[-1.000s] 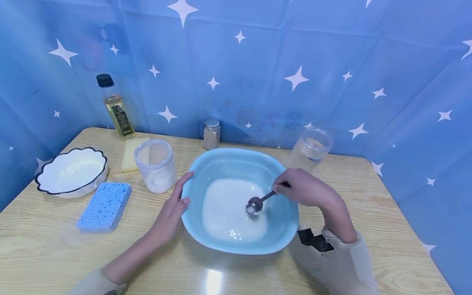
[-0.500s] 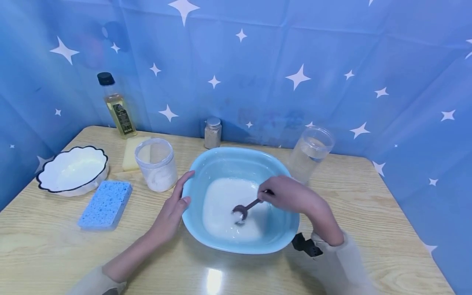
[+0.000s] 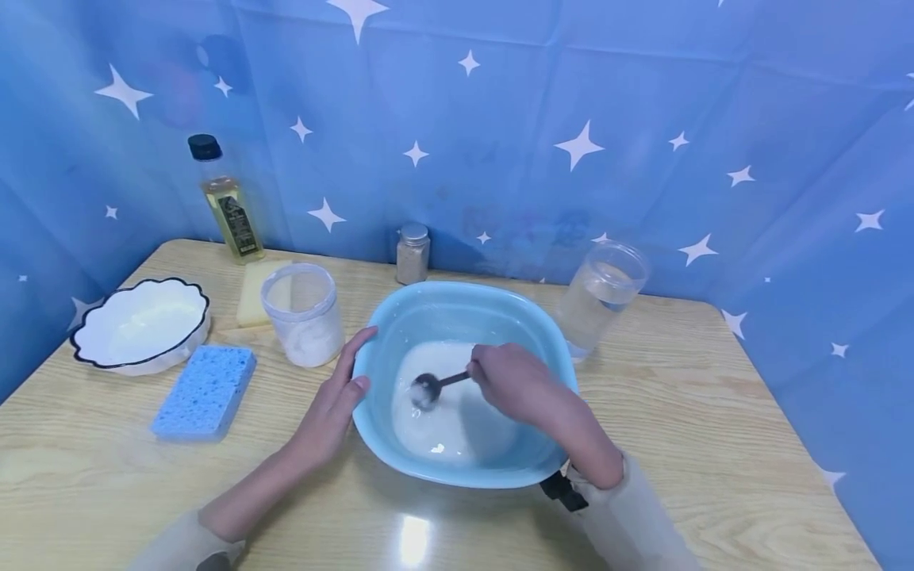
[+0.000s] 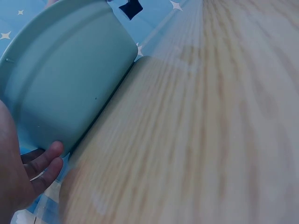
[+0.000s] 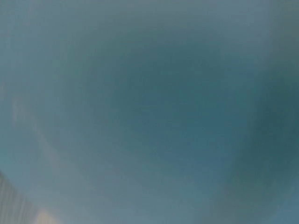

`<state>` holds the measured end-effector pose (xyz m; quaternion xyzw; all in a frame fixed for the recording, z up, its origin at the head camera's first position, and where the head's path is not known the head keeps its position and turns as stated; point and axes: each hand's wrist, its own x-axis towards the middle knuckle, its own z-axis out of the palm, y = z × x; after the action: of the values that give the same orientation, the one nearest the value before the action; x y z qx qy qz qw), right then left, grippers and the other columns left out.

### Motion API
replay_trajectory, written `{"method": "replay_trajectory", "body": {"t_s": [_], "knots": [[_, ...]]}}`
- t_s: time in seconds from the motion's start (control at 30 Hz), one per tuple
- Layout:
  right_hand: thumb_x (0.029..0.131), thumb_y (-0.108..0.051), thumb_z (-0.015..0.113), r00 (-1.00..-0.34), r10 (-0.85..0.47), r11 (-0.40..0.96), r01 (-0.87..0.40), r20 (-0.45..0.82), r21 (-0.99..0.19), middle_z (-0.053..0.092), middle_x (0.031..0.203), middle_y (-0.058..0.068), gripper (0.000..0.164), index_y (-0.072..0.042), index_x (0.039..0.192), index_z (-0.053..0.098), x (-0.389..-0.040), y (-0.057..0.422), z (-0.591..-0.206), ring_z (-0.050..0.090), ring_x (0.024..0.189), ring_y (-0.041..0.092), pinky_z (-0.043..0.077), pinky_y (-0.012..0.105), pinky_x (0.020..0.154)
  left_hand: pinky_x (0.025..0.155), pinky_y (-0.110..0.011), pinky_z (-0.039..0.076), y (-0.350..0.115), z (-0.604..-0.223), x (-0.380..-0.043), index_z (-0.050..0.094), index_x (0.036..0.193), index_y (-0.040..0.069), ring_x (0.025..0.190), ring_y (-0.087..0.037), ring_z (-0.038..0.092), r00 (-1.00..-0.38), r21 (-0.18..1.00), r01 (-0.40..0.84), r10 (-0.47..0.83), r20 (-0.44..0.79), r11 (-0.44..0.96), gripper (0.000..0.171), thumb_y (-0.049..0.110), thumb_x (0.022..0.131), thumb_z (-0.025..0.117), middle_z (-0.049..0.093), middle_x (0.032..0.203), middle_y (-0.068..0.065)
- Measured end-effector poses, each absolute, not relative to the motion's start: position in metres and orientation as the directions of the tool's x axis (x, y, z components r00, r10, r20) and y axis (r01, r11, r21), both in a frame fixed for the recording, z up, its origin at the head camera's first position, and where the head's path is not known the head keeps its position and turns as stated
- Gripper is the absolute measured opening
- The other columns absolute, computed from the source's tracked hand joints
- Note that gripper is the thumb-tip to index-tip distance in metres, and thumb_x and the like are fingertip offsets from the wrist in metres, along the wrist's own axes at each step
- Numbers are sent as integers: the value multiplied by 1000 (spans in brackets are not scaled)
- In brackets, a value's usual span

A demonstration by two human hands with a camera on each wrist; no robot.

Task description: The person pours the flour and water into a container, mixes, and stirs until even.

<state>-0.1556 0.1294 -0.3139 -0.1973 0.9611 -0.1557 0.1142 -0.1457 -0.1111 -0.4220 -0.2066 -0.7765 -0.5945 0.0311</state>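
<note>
blue cloth backdrop (image 3: 500,103) printed with white four-pointed stars stands behind a pale wood-grain table (image 3: 714,412). on it, between the two sets of fingers, is a light blue, rounded plastic basin (image 3: 457,313) with a glossy white liquid (image 3: 457,432) in it. the right hand (image 3: 517,386) has its fingers closed round the handle of a dark, round-bowled spoon (image 3: 428,388), whose bowl is ahead and left of those fingers, at the liquid. the left hand (image 3: 330,408) lies against the basin's side and rim, thumb and fingers spread apart, relaxed rather than clenched. just left of the left fingertips is a clear cylindrical jar (image 3: 309,337) partly filled with something white; farther left of them lies a speckled blue rectangular sponge (image 3: 205,394). beyond the right fingers, near the basin, stands a clear cup (image 3: 600,297) holding clear liquid. the right wrist view is too blurred to add detail.
</note>
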Motion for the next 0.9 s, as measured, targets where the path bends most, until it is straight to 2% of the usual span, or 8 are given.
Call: {"method": "replay_trajectory", "body": {"t_s": [0.1,0.2,0.43,0.57,0.7,0.77,0.9], "knots": [[95,-9,46,-909,-396,875,-331,-130,-353,49,64,2,17,-5,85,60,-161,143,-309,44,55,16,39,27,53,67,-32,54,-112,-422,-147,22,145,33,92,-24,62,-913,916,350,290,287,196,49,20,98,29,42,136,-12],[95,-7,46,-903,-419,856,-360,-92,-371,48,64,1,19,-8,80,58,-160,157,-301,42,55,15,38,28,53,67,-32,54,-112,-421,-147,22,145,34,93,-25,61,-913,919,344,295,281,190,50,19,98,29,42,137,-11],[95,-8,48,-830,-553,755,-462,-74,-466,44,61,-3,20,-9,83,63,-155,159,-299,37,53,10,37,26,52,72,-33,53,-109,-422,-146,23,145,36,96,-24,61,-926,923,325,267,267,206,51,19,97,32,44,136,-12],[94,-9,51,-777,-619,746,-533,-119,-400,46,61,-7,16,-9,83,63,-145,144,-305,38,52,7,37,23,52,76,-32,51,-104,-422,-145,23,144,38,100,-24,59,-938,932,290,257,232,218,53,17,96,33,41,139,-10],[93,-13,54,-782,-596,794,-538,-183,-283,49,61,-8,13,-11,86,65,-145,124,-305,44,55,10,40,23,53,80,-33,50,-102,-422,-142,25,144,37,106,-24,56,-938,926,303,244,248,223,53,15,96,35,38,142,-8],[92,-12,54,-796,-580,809,-536,-175,-242,50,61,-7,14,-11,84,65,-155,116,-304,45,55,12,41,24,54,83,-34,49,-104,-421,-142,25,144,35,112,-25,53,-933,920,322,241,268,224,53,14,96,36,35,144,-7],[92,-6,52,-800,-582,801,-532,-147,-272,51,63,-4,19,-9,78,64,-180,117,-304,41,53,11,37,22,53,82,-32,50,-108,-418,-142,23,145,32,115,-27,51,-925,914,340,254,283,220,54,12,97,37,32,146,-8]]}}
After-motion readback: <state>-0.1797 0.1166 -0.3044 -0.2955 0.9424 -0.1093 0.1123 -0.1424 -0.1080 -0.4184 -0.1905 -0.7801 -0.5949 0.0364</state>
